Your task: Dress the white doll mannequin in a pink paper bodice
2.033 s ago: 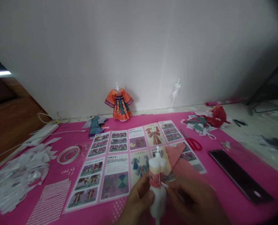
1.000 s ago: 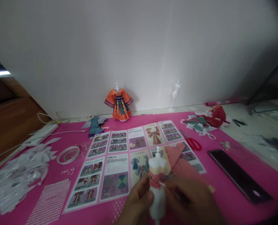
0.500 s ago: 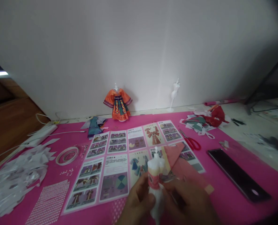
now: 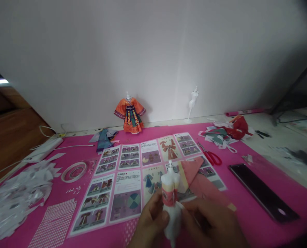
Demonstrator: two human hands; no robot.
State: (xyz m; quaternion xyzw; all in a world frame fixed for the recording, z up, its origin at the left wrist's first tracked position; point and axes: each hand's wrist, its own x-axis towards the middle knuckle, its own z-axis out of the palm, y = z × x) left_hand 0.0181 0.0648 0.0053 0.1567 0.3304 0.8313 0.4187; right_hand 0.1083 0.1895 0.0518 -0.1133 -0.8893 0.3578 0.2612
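Note:
A small white mannequin (image 4: pixel 170 179) stands upright at the bottom centre, with a cream and red paper band round its waist. My left hand (image 4: pixel 149 224) grips its lower body from the left, fingers wrapped round it. My right hand (image 4: pixel 210 225) is closed at the right side of the waist, pinching the band's end. A folded salmon paper piece (image 4: pixel 198 179) lies just behind my right hand on the instruction sheet (image 4: pixel 129 179).
A pink mat (image 4: pixel 246 206) covers the table. On it lie a tape roll (image 4: pixel 74 171), white paper scraps (image 4: pixel 16 193), red scissors (image 4: pixel 211 156), a dark phone (image 4: pixel 262 191) and fabric scraps (image 4: pixel 227 132). A dressed orange mannequin (image 4: pixel 129 113) and a bare white one (image 4: pixel 192 103) stand by the wall.
The mannequin has shifted slightly left and turned a little in my hands. My right fingers have kept working at the waist band.

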